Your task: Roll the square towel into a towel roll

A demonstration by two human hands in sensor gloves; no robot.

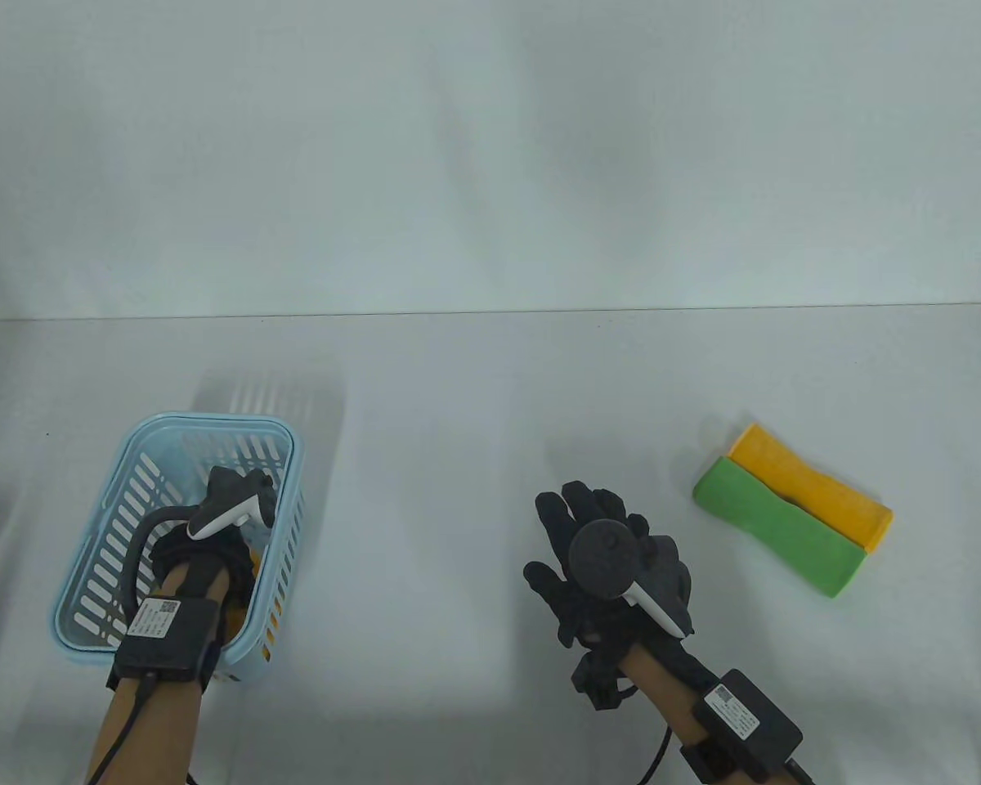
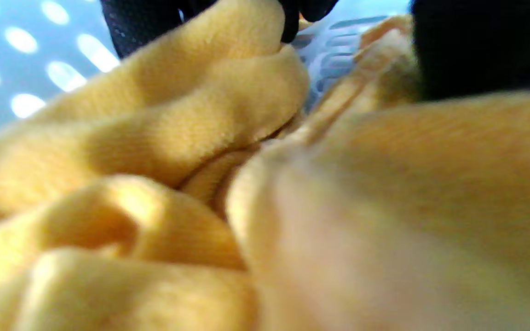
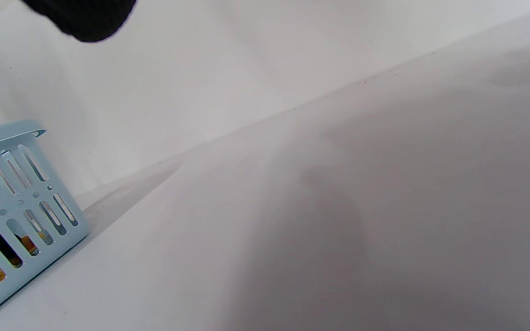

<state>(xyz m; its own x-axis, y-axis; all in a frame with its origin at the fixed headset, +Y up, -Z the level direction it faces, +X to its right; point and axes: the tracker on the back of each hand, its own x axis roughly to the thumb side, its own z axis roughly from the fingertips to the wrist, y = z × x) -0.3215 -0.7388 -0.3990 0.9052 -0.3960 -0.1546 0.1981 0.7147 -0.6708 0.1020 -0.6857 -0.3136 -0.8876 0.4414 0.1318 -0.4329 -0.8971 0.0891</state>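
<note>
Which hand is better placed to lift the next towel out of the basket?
Left. The left hand is already down inside the light blue slotted plastic basket, fingers on the crumpled orange cloth towel. The right hand hovers open over bare table.

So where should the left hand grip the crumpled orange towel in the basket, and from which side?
Probably from above, since the blue basket walls block the sides. The orange towel lies bunched in thick folds; the uppermost ridge near the left hand's fingertips is the easiest part to pinch, and they already sit on it. Whether an edge or corner is reachable cannot be told.
</note>
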